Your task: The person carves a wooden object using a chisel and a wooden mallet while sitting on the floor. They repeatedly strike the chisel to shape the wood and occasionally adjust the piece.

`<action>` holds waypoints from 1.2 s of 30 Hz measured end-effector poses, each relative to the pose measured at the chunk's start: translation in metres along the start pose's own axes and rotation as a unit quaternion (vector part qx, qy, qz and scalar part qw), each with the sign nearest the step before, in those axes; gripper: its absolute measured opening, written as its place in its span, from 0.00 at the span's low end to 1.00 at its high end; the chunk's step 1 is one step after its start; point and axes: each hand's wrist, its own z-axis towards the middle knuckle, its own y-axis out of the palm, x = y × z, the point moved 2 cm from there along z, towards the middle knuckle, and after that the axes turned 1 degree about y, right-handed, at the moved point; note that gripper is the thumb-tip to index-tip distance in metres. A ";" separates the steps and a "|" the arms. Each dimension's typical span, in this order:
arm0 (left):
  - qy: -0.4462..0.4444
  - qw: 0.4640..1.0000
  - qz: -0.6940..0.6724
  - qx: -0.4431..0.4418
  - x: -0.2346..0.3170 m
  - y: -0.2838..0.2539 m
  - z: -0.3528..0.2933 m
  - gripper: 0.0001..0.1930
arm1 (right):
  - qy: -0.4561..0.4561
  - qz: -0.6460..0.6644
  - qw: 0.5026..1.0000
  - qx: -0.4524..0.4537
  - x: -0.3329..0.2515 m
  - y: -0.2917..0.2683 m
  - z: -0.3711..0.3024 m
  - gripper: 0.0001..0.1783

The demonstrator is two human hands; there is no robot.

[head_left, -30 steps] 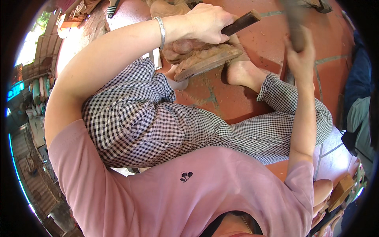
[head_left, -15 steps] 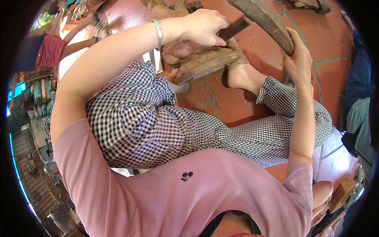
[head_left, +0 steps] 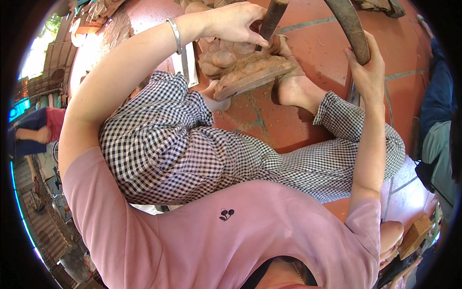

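My left hand (head_left: 238,23) pinches a dark carving chisel (head_left: 273,20) between thumb and fingers. The chisel stands nearly upright, its lower end at the top of a carved wooden piece (head_left: 255,74). Rounded bumps cover the carving, which has a flat base edge facing me. It sits on the floor between my bare feet, with my right foot (head_left: 294,91) close against it. On the right, my right hand (head_left: 369,70) grips the lower end of a curved wooden mallet (head_left: 350,26). The mallet is raised apart from the chisel, and its far end leaves the picture.
Red floor tiles (head_left: 327,62) surround the carving. A flat metal tool (head_left: 185,65) lies left of it, and more carved wood (head_left: 380,6) is at the upper right. People are nearby: one in red and navy (head_left: 36,130) at left, one in blue (head_left: 435,96) at right.
The chisel has swung from a slant to nearly upright, its lower end now at the carving. The mallet has shifted right and turned steeper. At left, the other person has moved lower in view.
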 end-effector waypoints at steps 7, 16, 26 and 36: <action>0.020 0.999 0.049 0.008 -0.003 0.001 0.002 0.13 | -0.014 0.004 1.000 -0.001 -0.014 -0.002 -0.003 0.25; 0.018 0.997 0.074 0.029 -0.002 0.006 0.002 0.13 | 0.001 -0.091 0.996 -0.008 -0.017 -0.005 -0.002 0.26; 0.005 0.991 0.119 0.052 -0.006 0.010 0.003 0.15 | -0.026 -0.046 0.998 0.027 -0.023 -0.010 -0.003 0.25; 0.063 0.983 0.163 0.060 0.007 0.017 -0.005 0.14 | -0.057 -0.209 0.976 -0.005 -0.033 -0.010 -0.007 0.28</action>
